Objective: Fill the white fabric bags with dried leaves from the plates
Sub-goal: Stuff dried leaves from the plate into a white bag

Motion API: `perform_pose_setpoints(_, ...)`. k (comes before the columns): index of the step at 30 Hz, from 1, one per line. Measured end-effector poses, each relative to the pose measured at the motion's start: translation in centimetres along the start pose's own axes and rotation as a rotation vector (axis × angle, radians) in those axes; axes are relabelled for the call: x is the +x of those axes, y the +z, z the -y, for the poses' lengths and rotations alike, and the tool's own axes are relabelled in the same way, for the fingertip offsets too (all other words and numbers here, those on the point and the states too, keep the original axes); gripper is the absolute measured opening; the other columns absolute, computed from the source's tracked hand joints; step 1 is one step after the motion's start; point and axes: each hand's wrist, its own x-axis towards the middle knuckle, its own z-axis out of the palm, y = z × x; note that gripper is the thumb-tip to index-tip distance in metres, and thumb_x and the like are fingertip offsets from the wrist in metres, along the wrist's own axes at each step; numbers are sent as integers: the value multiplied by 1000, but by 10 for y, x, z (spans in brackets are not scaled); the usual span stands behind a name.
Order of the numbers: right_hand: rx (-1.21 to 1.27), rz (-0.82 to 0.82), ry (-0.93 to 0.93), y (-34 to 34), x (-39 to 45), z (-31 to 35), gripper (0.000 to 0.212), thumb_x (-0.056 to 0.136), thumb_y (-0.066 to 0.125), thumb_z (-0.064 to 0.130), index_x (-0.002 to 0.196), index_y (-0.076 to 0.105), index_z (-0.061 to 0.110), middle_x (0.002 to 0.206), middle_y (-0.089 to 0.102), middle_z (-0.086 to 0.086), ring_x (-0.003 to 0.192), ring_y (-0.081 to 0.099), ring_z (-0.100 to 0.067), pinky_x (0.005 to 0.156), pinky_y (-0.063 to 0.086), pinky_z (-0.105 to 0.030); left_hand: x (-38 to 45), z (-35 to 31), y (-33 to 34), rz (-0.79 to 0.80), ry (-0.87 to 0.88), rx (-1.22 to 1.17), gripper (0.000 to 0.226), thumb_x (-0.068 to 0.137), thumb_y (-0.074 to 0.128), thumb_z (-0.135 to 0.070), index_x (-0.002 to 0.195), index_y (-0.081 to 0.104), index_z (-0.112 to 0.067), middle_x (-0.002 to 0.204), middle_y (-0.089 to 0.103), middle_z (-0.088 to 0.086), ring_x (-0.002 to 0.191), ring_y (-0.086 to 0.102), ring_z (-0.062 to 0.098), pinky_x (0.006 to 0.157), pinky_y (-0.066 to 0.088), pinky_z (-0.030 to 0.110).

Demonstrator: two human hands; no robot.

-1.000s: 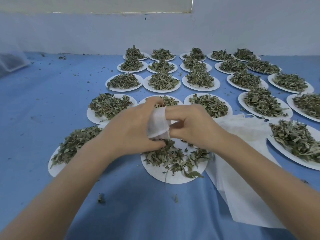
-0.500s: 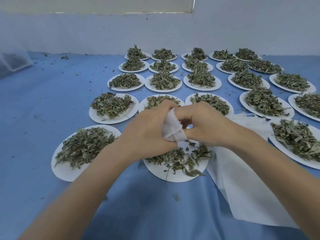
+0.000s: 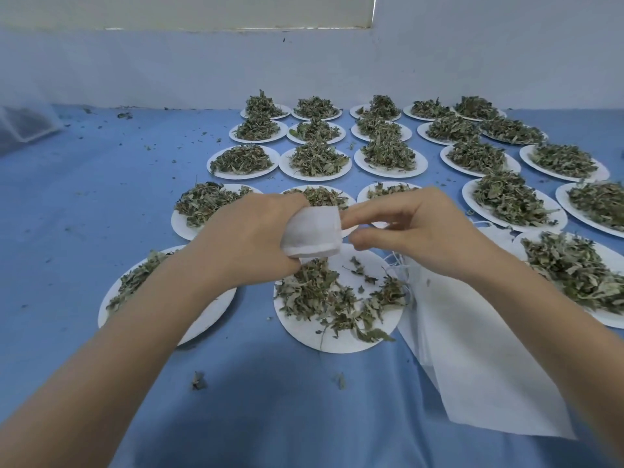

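Left hand (image 3: 250,238): fingers wrapped around one small white bag (image 3: 312,231), held above the nearest plate (image 3: 337,336).
Right hand (image 3: 422,231): fingers curled, pinching near the bag's mouth; what they pinch is unclear.
Plates: about twenty-three on the blue counter (image 3: 101,204), each carrying dried leaves (image 3: 317,295).
Spare bags (image 3: 472,359): flat stack just right of nearest plate; number unclear.

Count: 23 white plates (image 3: 337,339) heaped with dried leaves (image 3: 314,295), four rows of 5 plus a front row of 3. 1 small white fabric bag (image 3: 312,231) held up. 1 stack of bags (image 3: 472,349), number unreadable. 2 hands: left hand (image 3: 243,238), right hand (image 3: 429,231). 1 clear container (image 3: 23,126).
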Motion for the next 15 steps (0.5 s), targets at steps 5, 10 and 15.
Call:
perform_pose_setpoints(5,-679,307,183,-6,-8,6,65,63,63,70,116,61,33,89,60,22,81,59,2,74,52,-23,-10,2,7,88,-52,-10,35,66,70,-25,95,51,-23,79,53,-9,77,50,17,66,49,37)
perform_pose_setpoints(10,-990,517,383,6,-9,2,94,54,59,82,127,51,22,112,53,3,104,53,-18,88,47,-36,-12,4,4,18,-79,-87,33,66,70,-26,94,51,-26,81,55,-8,76,51,16,65,49,36)
perform_pose_setpoints(15,-993,564,305,17,-1,-6,60,78,63,57,120,57,14,109,53,-3,97,54,-18,84,46,-32,-13,9,-4,-71,-122,-115,32,66,67,-25,96,54,-25,77,55,-8,72,50,15,60,46,33)
